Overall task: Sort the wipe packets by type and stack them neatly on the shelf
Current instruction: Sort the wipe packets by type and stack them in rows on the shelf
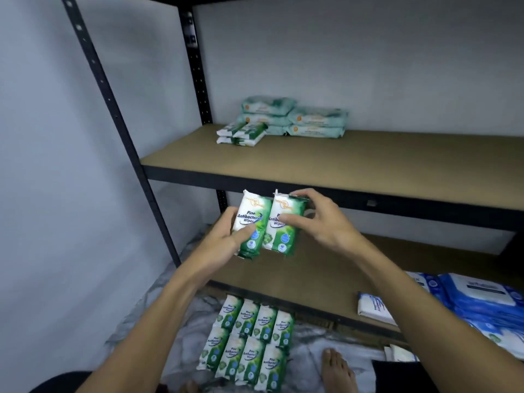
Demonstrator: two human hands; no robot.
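Centre: held pair [263, 225] side by side, left hand [224, 239] gripping at 9 o'clock, right hand [320, 222] at 3.
Upper shelf [368, 165], 12 o'clock: small stack [241, 134] before larger stacks [295, 117].
Floor [170, 321], 6 o'clock: packet rows [249, 341] before lower shelf [326, 279].
4 o'clock: piled packs [482, 304].

Two green-and-white plastic pine wipe packets [251, 222] held, eight lie below, roughly four shelved beside five pale mint soft packs [317, 116] (blue plastic packs [482, 304]: count unclear).
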